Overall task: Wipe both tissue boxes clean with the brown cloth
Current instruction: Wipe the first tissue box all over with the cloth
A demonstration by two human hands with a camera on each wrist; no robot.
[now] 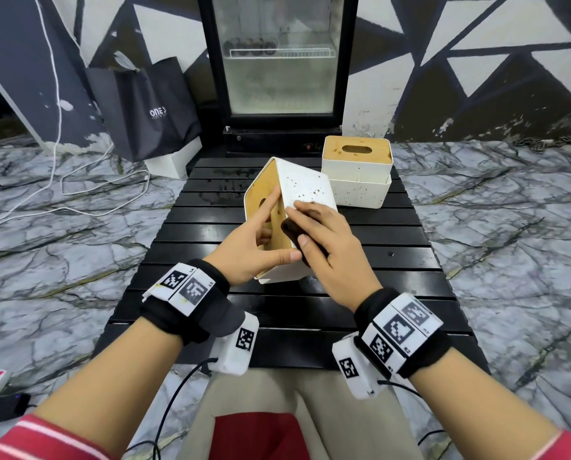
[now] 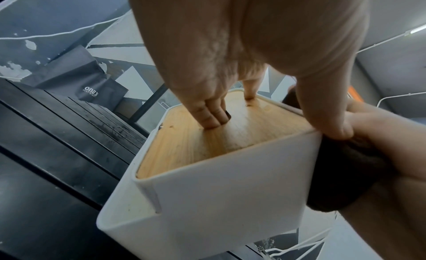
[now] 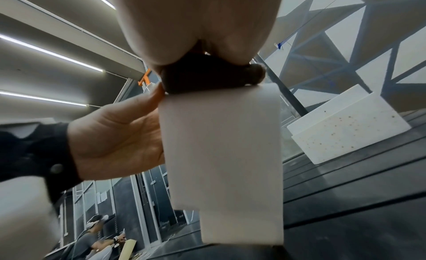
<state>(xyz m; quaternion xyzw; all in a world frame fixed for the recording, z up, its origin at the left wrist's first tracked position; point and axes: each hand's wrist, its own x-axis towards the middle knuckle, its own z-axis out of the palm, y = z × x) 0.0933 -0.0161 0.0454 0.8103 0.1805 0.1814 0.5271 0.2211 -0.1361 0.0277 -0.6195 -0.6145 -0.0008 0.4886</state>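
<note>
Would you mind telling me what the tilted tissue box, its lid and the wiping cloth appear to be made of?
Tilted tissue box: looks like matte white plastic, with smooth walls and rounded corners, and it carries brown specks. Its lid: apparently bamboo or light wood, with visible grain and a slight sheen. Brown cloth: soft fabric, bunched under the right hand; the weave is too dark to make out.
</note>
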